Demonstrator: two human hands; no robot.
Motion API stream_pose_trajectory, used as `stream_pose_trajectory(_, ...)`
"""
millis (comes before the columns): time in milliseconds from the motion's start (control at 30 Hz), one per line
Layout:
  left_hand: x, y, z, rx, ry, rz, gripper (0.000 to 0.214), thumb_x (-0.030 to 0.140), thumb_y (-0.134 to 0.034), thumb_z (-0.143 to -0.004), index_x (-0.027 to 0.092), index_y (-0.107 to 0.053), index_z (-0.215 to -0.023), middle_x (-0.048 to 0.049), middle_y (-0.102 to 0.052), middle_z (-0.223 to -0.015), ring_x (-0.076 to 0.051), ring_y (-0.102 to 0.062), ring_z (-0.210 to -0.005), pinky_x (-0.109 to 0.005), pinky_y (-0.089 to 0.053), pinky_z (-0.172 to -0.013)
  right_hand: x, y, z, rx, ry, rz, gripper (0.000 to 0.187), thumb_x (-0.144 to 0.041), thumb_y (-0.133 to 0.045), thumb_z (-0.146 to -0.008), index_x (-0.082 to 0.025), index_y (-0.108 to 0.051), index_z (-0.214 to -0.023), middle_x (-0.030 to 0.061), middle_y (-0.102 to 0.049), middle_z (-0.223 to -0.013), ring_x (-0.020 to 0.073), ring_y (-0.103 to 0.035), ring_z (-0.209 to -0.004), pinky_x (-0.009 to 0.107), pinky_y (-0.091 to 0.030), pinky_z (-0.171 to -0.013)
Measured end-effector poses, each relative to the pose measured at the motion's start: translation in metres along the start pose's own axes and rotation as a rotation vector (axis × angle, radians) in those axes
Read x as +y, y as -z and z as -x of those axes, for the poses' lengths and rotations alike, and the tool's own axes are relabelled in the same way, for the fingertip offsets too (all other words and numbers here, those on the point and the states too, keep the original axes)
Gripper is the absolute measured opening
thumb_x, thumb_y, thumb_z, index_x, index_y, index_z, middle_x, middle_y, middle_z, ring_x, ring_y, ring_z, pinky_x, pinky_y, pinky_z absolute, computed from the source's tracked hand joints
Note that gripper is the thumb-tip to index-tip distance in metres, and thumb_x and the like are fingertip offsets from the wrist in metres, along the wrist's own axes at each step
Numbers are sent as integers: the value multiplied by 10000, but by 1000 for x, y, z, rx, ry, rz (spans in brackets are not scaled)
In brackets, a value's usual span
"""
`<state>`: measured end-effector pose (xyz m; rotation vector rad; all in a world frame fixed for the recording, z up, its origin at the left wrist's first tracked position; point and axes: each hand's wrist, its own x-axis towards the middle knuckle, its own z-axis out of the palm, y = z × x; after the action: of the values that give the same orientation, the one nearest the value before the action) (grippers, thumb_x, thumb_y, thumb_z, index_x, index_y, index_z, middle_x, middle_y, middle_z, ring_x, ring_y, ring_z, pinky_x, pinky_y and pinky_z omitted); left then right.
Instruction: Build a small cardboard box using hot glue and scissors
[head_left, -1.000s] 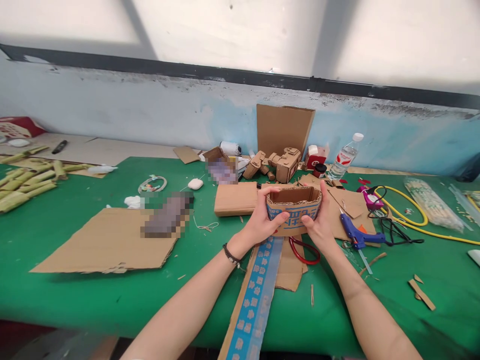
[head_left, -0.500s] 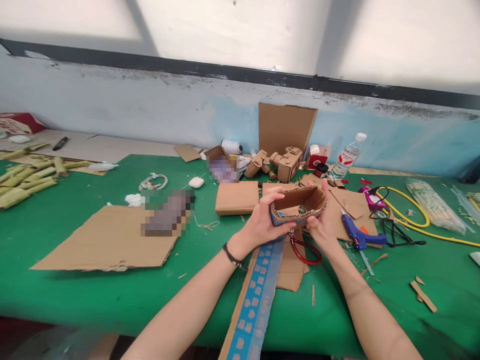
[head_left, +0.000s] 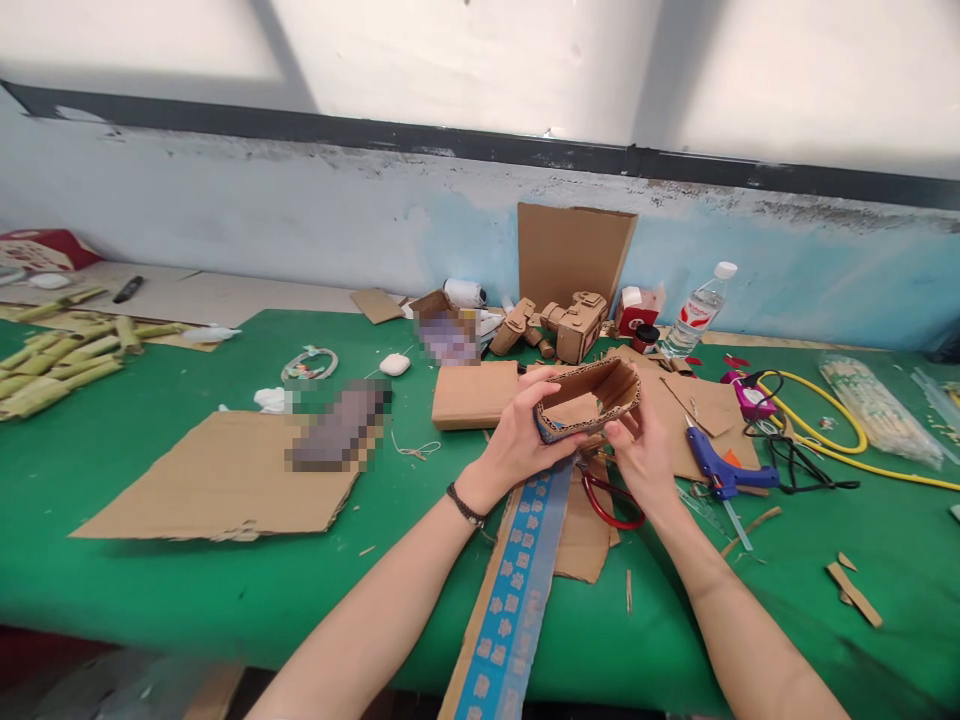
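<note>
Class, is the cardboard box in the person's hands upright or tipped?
Tipped: the cardboard box shows its open side and brown inside to the camera.

Two glue guns [head_left: 721,466], one water bottle [head_left: 696,312], one pair of scissors [head_left: 611,500].

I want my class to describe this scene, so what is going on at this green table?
A person holds a small cardboard box above the green table with both hands: the left hand grips its near left end, the right hand its right side. The box is tilted, open side showing. Red-handled scissors and a blue glue gun lie close by.
</note>
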<state>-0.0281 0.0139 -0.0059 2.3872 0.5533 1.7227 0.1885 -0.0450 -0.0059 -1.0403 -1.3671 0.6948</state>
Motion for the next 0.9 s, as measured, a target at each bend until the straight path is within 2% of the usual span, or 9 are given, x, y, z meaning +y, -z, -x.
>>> stream_pose_trajectory(167, 1, -2, 1, 43, -5, 43, 741, 464, -870, -1017, 269, -431, -1581, -234, -593, -1568, -378, -642, -1520, -612, -602, -1186, 1, 0, 1, 11, -2, 16, 930, -720, -774, -1014, -312, -484, -1798, 116, -698, -1687, 377, -761, -1458, 586, -628, -1256)
stream_pose_trajectory(433, 1, 0, -3, 35, -37, 53, 718, 479, -851, -1030, 275, -426, -1571, -231, -608, -1553, -366, -665, -1500, -627, -593, -1187, 1, 2, -1, 58, 0, -8, 831, -729, -775, -996, -282, -638, -1684, 119, -775, -1586, 385, -729, -1506, 562, -639, -1251)
stream_pose_trajectory(633, 0, 0, 0, 18, -4, 18, 715, 536, -835, -1031, 287, -413, -1553, -216, -623, -1546, -368, -675, -1490, -630, -595, -1193, -2, 2, -2, 74, -23, -31, 810, -739, -783, -977, -279, -685, -1636, 131, -811, -1524, 385, -780, -1424, 603, -650, -1224)
stream_pose_trajectory(900, 1, 2, 1, 27, -5, 9, 702, 565, -820, -1040, 278, -429, -1548, -214, -617, -1549, -355, -675, -1490, -592, -604, -1172, -3, 1, -2, 57, 1, -34, 807, -739, -765, -983, -273, -693, -1638, 125, -830, -1495, 377, -792, -1403, 546, -674, -1191)
